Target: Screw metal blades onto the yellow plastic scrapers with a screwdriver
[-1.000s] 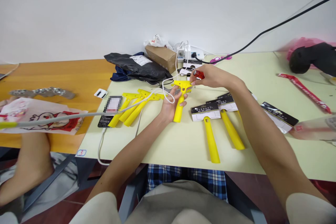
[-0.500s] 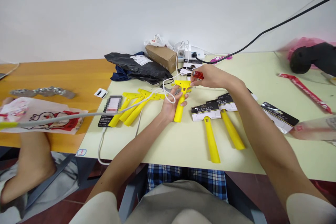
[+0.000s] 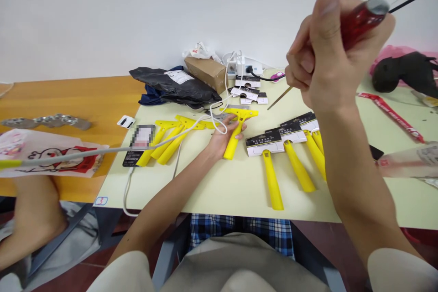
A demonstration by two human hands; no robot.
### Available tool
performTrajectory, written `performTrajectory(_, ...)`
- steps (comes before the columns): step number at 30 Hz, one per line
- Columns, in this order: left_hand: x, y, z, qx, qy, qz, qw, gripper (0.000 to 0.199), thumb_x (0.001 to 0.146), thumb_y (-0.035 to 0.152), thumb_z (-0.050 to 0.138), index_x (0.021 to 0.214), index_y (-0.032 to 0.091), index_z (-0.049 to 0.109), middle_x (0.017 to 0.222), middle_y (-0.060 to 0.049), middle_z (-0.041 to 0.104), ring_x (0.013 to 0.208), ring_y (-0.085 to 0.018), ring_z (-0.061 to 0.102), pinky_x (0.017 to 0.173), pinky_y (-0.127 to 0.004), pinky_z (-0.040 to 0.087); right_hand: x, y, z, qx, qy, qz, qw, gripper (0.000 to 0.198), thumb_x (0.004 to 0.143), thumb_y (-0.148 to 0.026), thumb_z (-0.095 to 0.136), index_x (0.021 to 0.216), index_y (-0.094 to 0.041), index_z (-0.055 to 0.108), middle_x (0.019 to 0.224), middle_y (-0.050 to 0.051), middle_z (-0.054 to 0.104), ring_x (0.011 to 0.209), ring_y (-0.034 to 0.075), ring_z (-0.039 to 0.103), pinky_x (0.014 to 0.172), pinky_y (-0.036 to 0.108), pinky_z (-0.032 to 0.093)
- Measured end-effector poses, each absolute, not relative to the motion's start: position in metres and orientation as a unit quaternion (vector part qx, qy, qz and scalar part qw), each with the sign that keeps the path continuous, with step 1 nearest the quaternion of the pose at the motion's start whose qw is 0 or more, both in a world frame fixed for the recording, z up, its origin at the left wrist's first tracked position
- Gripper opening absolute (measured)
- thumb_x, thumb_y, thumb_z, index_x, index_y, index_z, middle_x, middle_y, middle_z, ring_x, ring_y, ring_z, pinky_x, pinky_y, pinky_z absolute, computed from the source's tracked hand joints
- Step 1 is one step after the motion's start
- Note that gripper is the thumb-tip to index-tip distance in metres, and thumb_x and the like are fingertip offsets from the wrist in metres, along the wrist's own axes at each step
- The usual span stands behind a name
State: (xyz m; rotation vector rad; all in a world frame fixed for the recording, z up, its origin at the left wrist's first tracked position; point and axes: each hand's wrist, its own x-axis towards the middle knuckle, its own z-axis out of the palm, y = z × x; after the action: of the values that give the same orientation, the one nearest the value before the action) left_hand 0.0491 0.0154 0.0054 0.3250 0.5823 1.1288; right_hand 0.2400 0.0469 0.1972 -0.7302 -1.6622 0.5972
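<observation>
My left hand (image 3: pixel 221 139) is closed around the handle of a yellow plastic scraper (image 3: pixel 233 141), its wide head turned toward the wall. Raised high at the right, my right hand (image 3: pixel 333 50) grips a screwdriver (image 3: pixel 359 23) with a red handle; its thin metal shaft slants down to the left, tip apart from the scraper. Several more yellow scrapers (image 3: pixel 174 143) lie left of my left hand. To the right, several yellow scrapers (image 3: pixel 273 182) have black and white cardboard sleeves (image 3: pixel 264 143) over their heads. My right forearm hides part of that row.
A phone (image 3: pixel 140 146) with a white cable lies at the left. Behind are a black plastic parcel (image 3: pixel 174 86), a cardboard box (image 3: pixel 207 73), loose card sleeves (image 3: pixel 248 93) and a power strip (image 3: pixel 256 68). Another person's arm (image 3: pixel 34 214) is at far left. A cable (image 3: pixel 96 153) crosses the foreground.
My right hand has risen from the scraper's head, up and to the right toward the camera, with the screwdriver in it. My left hand still holds the scraper in nearly the same place.
</observation>
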Motion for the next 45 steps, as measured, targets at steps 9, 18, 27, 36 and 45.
performTrajectory(9, 0.05, 0.014, 0.006, 0.164, 0.277, 0.509, 0.799, 0.04, 0.077, 0.004, 0.082, 0.108, 0.022, 0.064, 0.116, -0.009, 0.072, 0.083, -0.013, 0.069, 0.051, -0.016, 0.04, 0.2, 0.046, 0.176, -0.301, -0.592, 0.273, 0.696, 0.07, 0.088, -0.086, 0.067, 0.056, -0.029, 0.044, 0.049, -0.003, 0.024, 0.037, 0.014, 0.024, 0.038, 0.04, 0.016)
performTrajectory(18, 0.051, 0.013, 0.002, 0.178, 0.273, 0.5, 0.802, 0.044, 0.077, 0.007, 0.085, 0.111, 0.023, 0.063, 0.118, -0.01, 0.073, 0.085, -0.015, 0.069, 0.052, -0.017, 0.04, 0.209, 0.055, 0.17, -0.308, -0.626, 0.324, 0.639, 0.072, 0.081, -0.095, 0.065, 0.055, -0.029, 0.052, 0.049, 0.0, 0.032, 0.04, 0.016, 0.032, 0.039, 0.041, 0.022)
performTrajectory(27, 0.051, 0.012, 0.006, 0.169, 0.271, 0.505, 0.802, 0.043, 0.077, 0.006, 0.084, 0.111, 0.023, 0.064, 0.114, -0.009, 0.072, 0.082, -0.014, 0.068, 0.052, -0.018, 0.038, 0.195, 0.045, 0.171, -0.36, -0.604, 0.275, 0.656, 0.073, 0.09, -0.091, 0.059, 0.056, -0.028, 0.043, 0.052, -0.001, 0.029, 0.041, 0.016, 0.03, 0.045, 0.041, 0.02)
performTrajectory(36, 0.05, 0.011, 0.006, 0.164, 0.276, 0.507, 0.8, 0.039, 0.078, 0.006, 0.083, 0.108, 0.024, 0.066, 0.118, -0.009, 0.073, 0.081, -0.013, 0.067, 0.053, -0.019, 0.039, 0.208, 0.053, 0.17, -0.349, -0.657, 0.299, 0.598, 0.065, 0.084, -0.088, 0.068, 0.06, -0.03, 0.05, 0.054, 0.0, 0.036, 0.044, 0.019, 0.037, 0.044, 0.041, 0.028)
performTrajectory(45, 0.048, 0.014, 0.003, 0.144, 0.259, 0.524, 0.798, 0.039, 0.078, 0.003, 0.08, 0.108, 0.024, 0.066, 0.123, -0.01, 0.072, 0.08, -0.012, 0.066, 0.052, -0.016, 0.04, 0.22, 0.073, 0.152, -0.347, -0.7, 0.328, 0.531, 0.043, 0.094, -0.079, 0.055, 0.111, -0.039, 0.061, 0.098, 0.003, 0.066, 0.073, 0.024, 0.062, 0.067, 0.041, 0.055)
